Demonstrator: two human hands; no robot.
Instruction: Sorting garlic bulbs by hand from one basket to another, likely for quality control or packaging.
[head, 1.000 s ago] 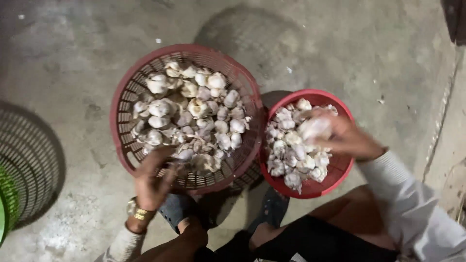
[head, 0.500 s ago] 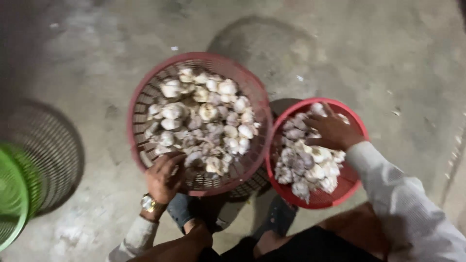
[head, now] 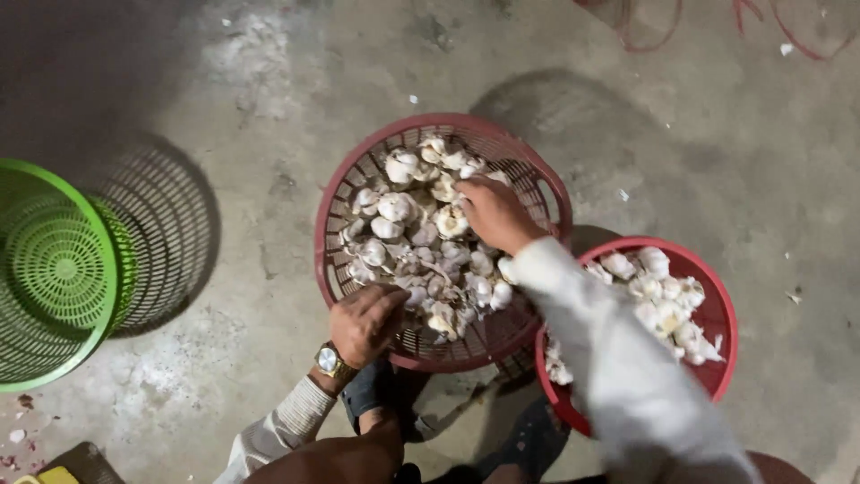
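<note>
Two red baskets of white garlic: my right hand (head: 491,213) cups bulbs (head: 421,242) in the large basket (head: 546,184); my left hand (head: 365,323) grips its near rim, green basket (head: 54,269) aside.

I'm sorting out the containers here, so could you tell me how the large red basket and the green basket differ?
The large red basket holds many white garlic bulbs, with the right hand inside and the left hand at its near rim; the green basket shows nothing inside and sits apart, cut off by the frame's left edge. Both are round, perforated plastic, standing on the concrete floor.
</note>
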